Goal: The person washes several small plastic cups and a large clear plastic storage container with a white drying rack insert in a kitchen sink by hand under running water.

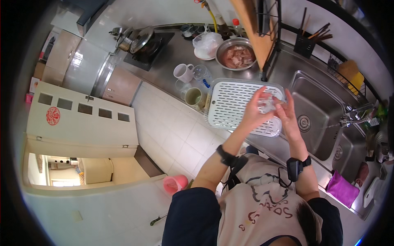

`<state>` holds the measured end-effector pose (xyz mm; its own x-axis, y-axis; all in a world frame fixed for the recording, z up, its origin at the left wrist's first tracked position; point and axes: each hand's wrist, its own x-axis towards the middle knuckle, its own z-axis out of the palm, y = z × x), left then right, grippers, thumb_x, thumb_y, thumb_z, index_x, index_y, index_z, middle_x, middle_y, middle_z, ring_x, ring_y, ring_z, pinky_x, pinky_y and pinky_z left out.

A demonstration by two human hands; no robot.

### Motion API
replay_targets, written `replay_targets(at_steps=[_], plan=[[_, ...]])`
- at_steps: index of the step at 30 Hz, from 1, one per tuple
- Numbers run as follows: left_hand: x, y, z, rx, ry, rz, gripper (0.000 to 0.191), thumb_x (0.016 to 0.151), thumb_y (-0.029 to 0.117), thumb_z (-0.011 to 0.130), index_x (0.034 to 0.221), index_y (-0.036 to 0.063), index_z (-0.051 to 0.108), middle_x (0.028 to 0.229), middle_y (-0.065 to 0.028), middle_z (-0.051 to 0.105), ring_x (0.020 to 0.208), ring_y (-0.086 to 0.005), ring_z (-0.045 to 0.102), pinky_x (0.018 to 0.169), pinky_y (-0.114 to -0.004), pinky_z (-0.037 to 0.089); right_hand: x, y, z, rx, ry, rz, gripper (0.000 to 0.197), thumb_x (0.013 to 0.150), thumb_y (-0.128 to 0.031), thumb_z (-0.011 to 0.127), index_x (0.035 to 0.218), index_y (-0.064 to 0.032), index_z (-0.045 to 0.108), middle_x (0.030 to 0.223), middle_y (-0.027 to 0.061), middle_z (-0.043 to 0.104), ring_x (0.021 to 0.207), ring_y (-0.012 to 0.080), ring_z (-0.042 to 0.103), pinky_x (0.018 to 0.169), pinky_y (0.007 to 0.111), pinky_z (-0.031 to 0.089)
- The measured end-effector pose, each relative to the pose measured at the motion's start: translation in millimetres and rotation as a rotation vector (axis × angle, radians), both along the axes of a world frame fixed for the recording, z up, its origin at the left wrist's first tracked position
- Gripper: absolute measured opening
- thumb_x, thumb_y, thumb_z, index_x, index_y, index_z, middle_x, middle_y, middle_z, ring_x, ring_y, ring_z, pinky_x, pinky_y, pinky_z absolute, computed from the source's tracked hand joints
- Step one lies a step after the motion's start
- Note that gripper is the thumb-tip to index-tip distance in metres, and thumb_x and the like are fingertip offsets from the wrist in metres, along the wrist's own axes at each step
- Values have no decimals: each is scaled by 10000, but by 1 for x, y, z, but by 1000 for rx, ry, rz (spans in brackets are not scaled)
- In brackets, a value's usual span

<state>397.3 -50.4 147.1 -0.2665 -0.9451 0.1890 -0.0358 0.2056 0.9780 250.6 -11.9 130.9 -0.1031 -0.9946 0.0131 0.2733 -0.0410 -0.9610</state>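
Observation:
Over a white slotted draining tray (pixel 231 104), my left hand (pixel 257 109) and my right hand (pixel 287 115) come together around a clear, see-through object (pixel 267 103). Fingers of both hands grip it; whether it is glass or plastic I cannot tell. The tray has a clear rim and sits on the steel counter at the sink's left edge. Just left of it stand a green-tinted mug (pixel 194 97), a white mug (pixel 182 73) and a clear vessel with a blue mark (pixel 203 75).
Water runs from the faucet (pixel 349 120) into the steel sink (pixel 317 101). Behind the tray are a steel bowl of raw meat in liquid (pixel 237 57) and a wooden board (pixel 255 33). Pots (pixel 141 40) stand on the cooktop. A purple cloth (pixel 342 189) hangs over the counter's front edge.

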Motion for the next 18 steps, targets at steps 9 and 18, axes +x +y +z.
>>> replay_targets(at_steps=[9,18], plan=[[286,-36,-66,-79,86,730,630,647,-6,799,1189,23,481,1175,-80,556,1043,-166,530,915,-304,436,55,-36,-36,186,258,37,461,933,-171,551,1365,-120,398,1150,94,583,952,121,558,766,270,498],[399,-114,-171,-48,-228,969,622,573,20,838,1099,32,506,1078,-76,579,1020,-198,532,912,-328,415,4,-40,-92,138,545,-280,345,865,-104,605,1195,-18,548,1080,133,613,966,192,603,851,306,475]])
